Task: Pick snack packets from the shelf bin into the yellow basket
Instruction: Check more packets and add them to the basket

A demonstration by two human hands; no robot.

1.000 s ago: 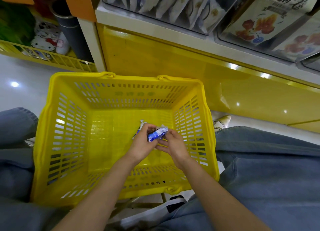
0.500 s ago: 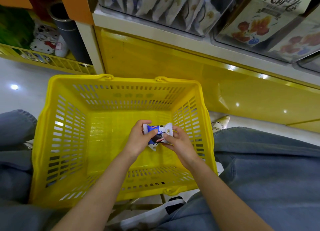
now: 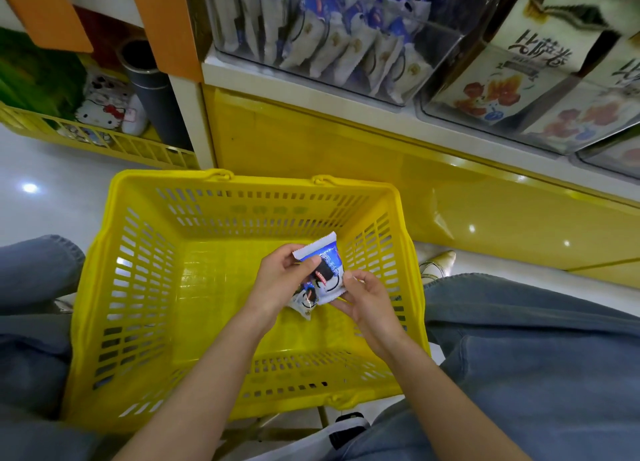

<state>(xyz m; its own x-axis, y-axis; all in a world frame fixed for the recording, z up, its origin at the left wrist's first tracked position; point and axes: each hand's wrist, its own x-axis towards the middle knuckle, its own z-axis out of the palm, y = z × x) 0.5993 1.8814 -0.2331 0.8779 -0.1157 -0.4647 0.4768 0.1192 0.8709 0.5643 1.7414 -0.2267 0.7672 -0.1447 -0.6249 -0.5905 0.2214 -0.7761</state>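
The yellow basket [image 3: 138,287] sits between my knees on the floor, below the shelf. Both hands are inside it, over its right half. My left hand [image 3: 280,277] pinches the top of a white-and-blue snack packet [image 3: 329,273], and my right hand [image 3: 367,298] grips its lower right edge. The packet stands almost upright. A second, similar packet [image 3: 304,301] shows just below it, partly hidden by my left hand; whether it is held or lying in the basket is unclear. The clear shelf bin [image 3: 346,45] above holds several more of these packets.
A second clear bin [image 3: 519,93] with larger white packets stands to the right on the shelf. The yellow shelf base [image 3: 346,156] rises just behind the basket. A low yellow rack [image 3: 104,138] with toys and a dark tube is at the left. My denim-clad legs flank the basket.
The packet has been turned from lying flat to standing nearly upright between my hands, and lifted slightly. A second packet now shows under it. The view has tilted up toward the shelf.
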